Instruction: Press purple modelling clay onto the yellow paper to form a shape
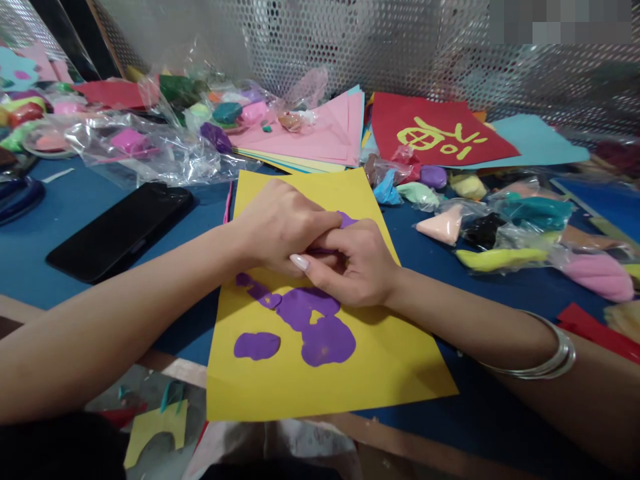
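A sheet of yellow paper [260,393] lies in front of me with flattened purple modelling clay [327,341] stuck to it in joined rounded shapes. A separate purple clay oval [257,345] sits at the lower left of the sheet. My left hand [283,230] is closed over the upper part of the paper, its fingers meeting those of my right hand [357,263]. Curled fingers of both hands press together around a bit of purple clay, mostly hidden between them. More purple clay shows just behind my knuckles.
A black phone [120,230] lies to the left, near blue-handled scissors [20,197]. Bagged coloured clay [535,213] is spread on the right. Behind are pink paper sheets [320,130] and a red card [440,130] with yellow clay figures. A perforated metal panel [350,47] stands at the back.
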`<state>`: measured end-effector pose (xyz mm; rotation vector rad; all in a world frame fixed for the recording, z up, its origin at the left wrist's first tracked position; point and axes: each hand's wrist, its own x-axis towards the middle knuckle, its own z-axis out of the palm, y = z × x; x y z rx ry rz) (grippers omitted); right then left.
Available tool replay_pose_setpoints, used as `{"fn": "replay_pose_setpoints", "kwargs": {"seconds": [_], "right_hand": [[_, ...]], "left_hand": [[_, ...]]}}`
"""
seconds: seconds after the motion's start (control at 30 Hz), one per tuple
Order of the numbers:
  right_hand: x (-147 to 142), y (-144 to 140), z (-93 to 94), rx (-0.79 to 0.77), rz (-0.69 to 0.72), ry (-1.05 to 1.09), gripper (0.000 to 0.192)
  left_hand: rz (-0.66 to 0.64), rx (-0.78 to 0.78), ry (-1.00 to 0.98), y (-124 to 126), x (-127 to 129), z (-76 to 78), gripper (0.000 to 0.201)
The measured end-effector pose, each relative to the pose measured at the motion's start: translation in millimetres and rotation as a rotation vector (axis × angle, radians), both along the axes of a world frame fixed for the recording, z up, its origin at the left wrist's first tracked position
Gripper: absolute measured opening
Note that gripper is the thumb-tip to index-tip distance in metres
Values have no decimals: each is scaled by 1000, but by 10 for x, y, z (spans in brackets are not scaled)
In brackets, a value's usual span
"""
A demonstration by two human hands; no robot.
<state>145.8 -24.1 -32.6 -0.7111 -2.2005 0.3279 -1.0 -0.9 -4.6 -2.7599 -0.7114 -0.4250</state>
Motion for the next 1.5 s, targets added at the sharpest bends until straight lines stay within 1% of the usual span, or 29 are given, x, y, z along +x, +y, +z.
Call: {"fn": "replay_pose_setpoints", "kwargs": {"seconds": [0.13,0.3,0.47,0.57,0.7,0.77,1.0,1.23,1.5], "right_hand": [[2,14,2,21,17,15,34],[-5,12,-4,-3,20,-8,33],[-13,8,-10,10,20,-32,35],[-15,9,-13,28,9,-56,39],[-15,11,-19,52,2,-71,43],[-15,13,-19,52,6,-81,43],[-15,13,-16,32,2,-114,43],[-14,14,-20,-2,12,-151,43],[-18,16,5,-68,16,-193,42]], "left_hand": [[24,-22,35,-3,4,4,18],[47,-27,53,-5,9,18,18],[55,-41,75,-9,12,33,19],[93,-81,123,-19,24,51,23],[173,-160,208,-41,45,87,25],[189,-181,221,-45,52,99,25],[185,-202,217,-38,53,97,17],[198,-204,243,-29,55,99,17],[141,-133,197,-3,27,71,15]]}}
